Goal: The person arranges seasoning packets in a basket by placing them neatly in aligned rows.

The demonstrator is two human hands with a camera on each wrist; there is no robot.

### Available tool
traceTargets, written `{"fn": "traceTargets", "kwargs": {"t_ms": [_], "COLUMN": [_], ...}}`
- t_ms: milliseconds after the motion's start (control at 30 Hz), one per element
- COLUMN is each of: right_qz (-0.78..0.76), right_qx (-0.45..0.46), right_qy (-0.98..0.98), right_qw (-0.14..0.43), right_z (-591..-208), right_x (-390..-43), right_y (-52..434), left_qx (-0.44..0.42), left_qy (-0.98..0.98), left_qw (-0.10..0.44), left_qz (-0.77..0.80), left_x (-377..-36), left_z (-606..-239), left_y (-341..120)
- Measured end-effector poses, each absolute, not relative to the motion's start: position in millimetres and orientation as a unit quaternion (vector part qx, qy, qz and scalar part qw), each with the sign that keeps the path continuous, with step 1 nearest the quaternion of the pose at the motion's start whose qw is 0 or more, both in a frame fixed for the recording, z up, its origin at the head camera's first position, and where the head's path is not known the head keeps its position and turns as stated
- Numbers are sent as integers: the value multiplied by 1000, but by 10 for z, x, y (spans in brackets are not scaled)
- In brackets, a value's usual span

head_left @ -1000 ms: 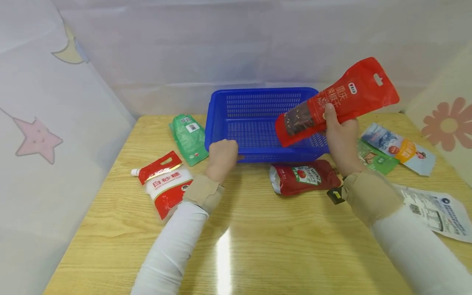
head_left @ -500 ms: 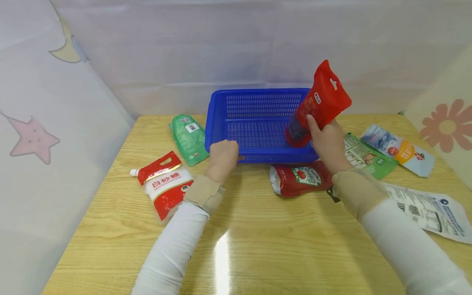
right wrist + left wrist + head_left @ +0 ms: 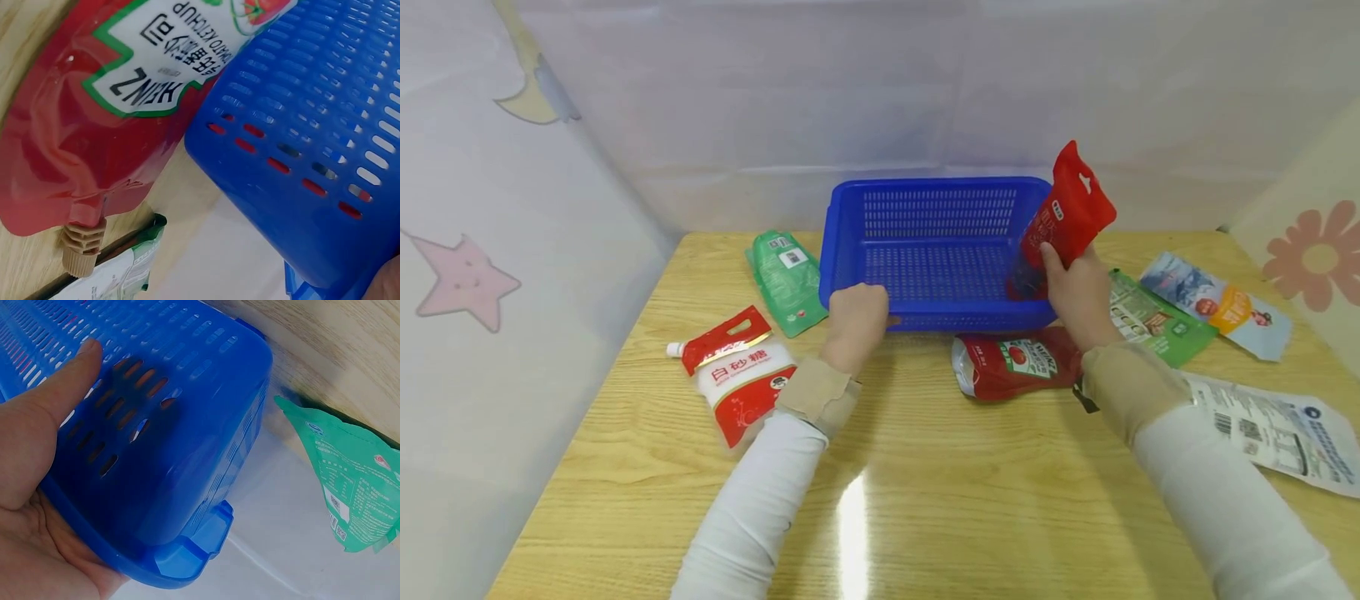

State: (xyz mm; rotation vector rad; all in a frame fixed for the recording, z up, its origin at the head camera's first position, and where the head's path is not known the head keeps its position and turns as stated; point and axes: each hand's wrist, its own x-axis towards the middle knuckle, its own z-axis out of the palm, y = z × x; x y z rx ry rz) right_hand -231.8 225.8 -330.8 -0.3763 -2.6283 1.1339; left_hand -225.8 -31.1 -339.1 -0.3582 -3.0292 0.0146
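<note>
Two hands were at work over the blue basket [image 3: 936, 250] on the tabletop [image 3: 925, 467]. The left hand [image 3: 856, 321] clasped the basket's near rim, thumb lying inside the slotted wall and fingers [image 3: 75, 375] curled about the edge, steadying it. The right hand [image 3: 1075, 292] gripped a red pouch [image 3: 1063, 221] by its lower part, holding it nearly upright with its bottom end dipping inside the basket's right end. The step in hand looked like lowering the pouch in; the next move would call for easing it down onto the basket floor and loosening the grip. A second before, the pouch was tilted higher above the basket; it had since swung upright and sunk lower. A ketchup pouch [image 3: 1015, 365] lay just in front of the basket.
</note>
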Motion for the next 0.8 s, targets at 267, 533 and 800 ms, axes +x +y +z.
{"fn": "traceTargets", "kwargs": {"t_ms": [267,533,800], "right_qz": [414,389,341], "right_qx": [-130,-134,-149], "right_qy": [-892,-903,-921], "right_qw": [129,126,116], "right_z": [-3281,-3280,-3278], "right_x": [-2346,-2389,-2406], "right_y": [2293,2292,2246], "left_qx": [-115,-115,-120], "left_qy": [-993,-992,-992], "left_qw": [29,41,32], "left_qz": [4,2,5], "left_x": [-2261,-2241,-2250], "left_z": [-3373,-3364,-3367], "left_y": [-306,-320,-309]}}
